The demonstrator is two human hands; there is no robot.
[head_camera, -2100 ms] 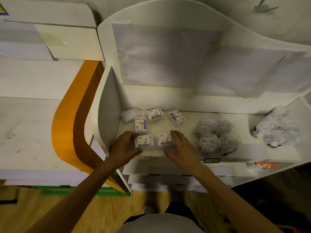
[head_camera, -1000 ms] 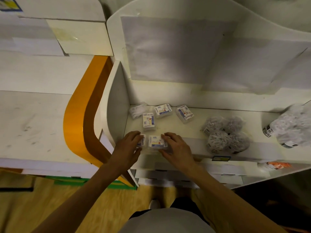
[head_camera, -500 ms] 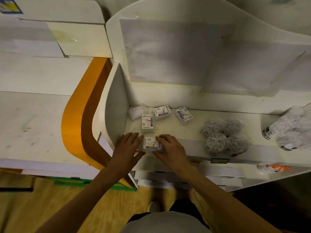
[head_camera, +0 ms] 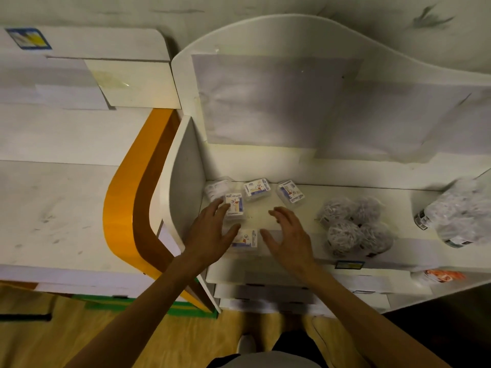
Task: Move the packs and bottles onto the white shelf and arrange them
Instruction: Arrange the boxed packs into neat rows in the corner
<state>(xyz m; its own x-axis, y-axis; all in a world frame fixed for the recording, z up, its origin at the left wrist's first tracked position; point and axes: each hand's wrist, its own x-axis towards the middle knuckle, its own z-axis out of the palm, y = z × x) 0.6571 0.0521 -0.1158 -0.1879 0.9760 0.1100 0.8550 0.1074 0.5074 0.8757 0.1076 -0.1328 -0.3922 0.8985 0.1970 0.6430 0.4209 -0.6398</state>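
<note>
Several small clear packs with blue-and-white labels lie on the white shelf (head_camera: 292,216) near its left wall. One pack (head_camera: 245,239) sits by the front edge, between my two hands. My left hand (head_camera: 212,232) hovers open, its fingertips over another pack (head_camera: 234,204). My right hand (head_camera: 288,235) is open too, fingers spread, holding nothing. Two more packs (head_camera: 257,188) (head_camera: 291,192) and a paler one (head_camera: 216,188) lie at the back.
A cluster of bagged grey bundles (head_camera: 353,227) sits right of my hands. A larger wrapped bundle (head_camera: 462,211) lies at the far right. The shelf's curved side wall (head_camera: 183,187) stands left, with an orange panel (head_camera: 125,197) beyond it.
Both hands pushed the two front packs together by the front edge, then let go. They now hover open and further back over the shelf.
</note>
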